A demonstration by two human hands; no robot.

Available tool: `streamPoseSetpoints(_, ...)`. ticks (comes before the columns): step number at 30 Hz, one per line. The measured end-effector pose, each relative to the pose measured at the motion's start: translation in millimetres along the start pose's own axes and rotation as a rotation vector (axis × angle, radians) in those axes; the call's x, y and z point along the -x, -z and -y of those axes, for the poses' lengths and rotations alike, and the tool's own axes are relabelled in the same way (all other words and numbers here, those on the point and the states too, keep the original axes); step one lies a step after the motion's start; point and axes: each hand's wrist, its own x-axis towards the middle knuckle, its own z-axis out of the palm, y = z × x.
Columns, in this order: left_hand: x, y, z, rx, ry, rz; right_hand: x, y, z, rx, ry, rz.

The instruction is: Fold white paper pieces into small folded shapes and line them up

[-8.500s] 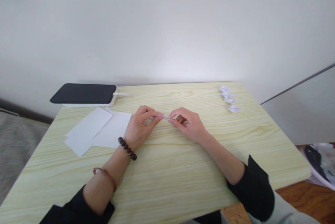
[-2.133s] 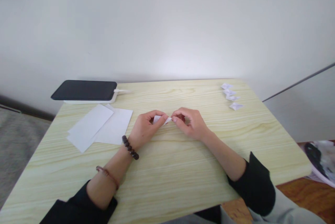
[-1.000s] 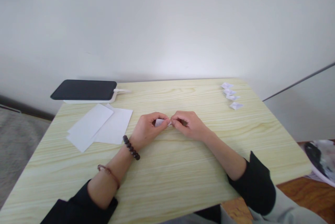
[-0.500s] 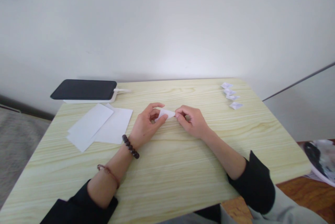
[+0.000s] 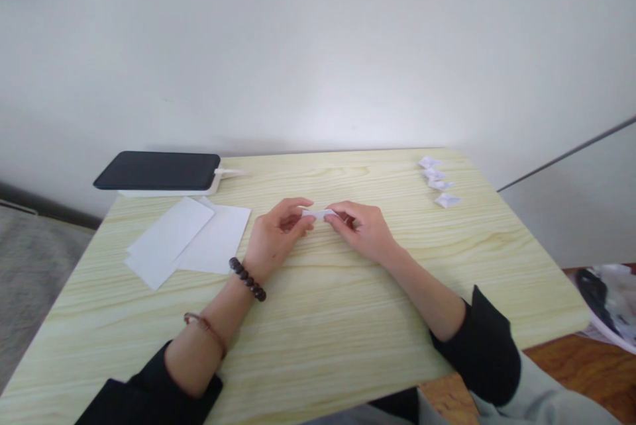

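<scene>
Between my two hands is a small folded piece of white paper (image 5: 319,214), now a narrow strip held level just above the table. My left hand (image 5: 279,233) pinches its left end between thumb and fingers. At the other end, the thumb and forefinger of my right hand (image 5: 362,229) are closed on the paper. The fingertips hide both ends of it. Several small folded paper boats (image 5: 447,200) stand in a column at the table's far right. To the left of my left hand lie loose sheets of white paper (image 5: 218,237), overlapping one another.
A black phone (image 5: 158,170) rests on a white block (image 5: 163,192) at the table's back left, with a white cable (image 5: 233,172) plugged in. The pale wooden table (image 5: 318,326) meets a white wall (image 5: 318,47). A bin (image 5: 613,306) with a bag stands beyond the right edge.
The folded paper has gone from a pointed triangle to a narrow strip. My right fingers have moved slightly left and now grip its right end. The boats and sheets are unmoved.
</scene>
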Motion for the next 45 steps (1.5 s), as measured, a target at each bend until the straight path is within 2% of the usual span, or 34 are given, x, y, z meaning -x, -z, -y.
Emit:
streamPoseSetpoints(4, -0.1, -1.3, 1.1, 0.066, -0.031, -0.102, 0.7, -0.7, -0.5, -0.094, -0.081, -0.026)
streamPoseSetpoints(15, 1.2, 1.3, 0.8, -0.114, -0.055, -0.099, 1.4, 2.2, 2.8, -0.060, -0.009, -0.025)
streamPoseSetpoints(26, 1.0, 2.5, 0.8, -0.238, -0.169, -0.053, 1.9, 4.3, 2.1, 0.017, 0.050, -0.020)
streamPoseSetpoints(34, 0.3, 3.3, -2.8, -0.189, -0.069, -0.077, 1.9, 3.4, 1.3, 0.066, 0.101, -0.030)
streamPoseSetpoints(40, 0.2, 3.3, 0.9, -0.090, -0.015, -0.152, -0.5, 3.4, 6.5, -0.052, -0.024, -0.004)
streamPoseSetpoints(45, 0.1, 3.5, 1.7, -0.118, -0.033, -0.147, 0.7, 0.5, 5.1, -0.169, -0.114, 0.017)
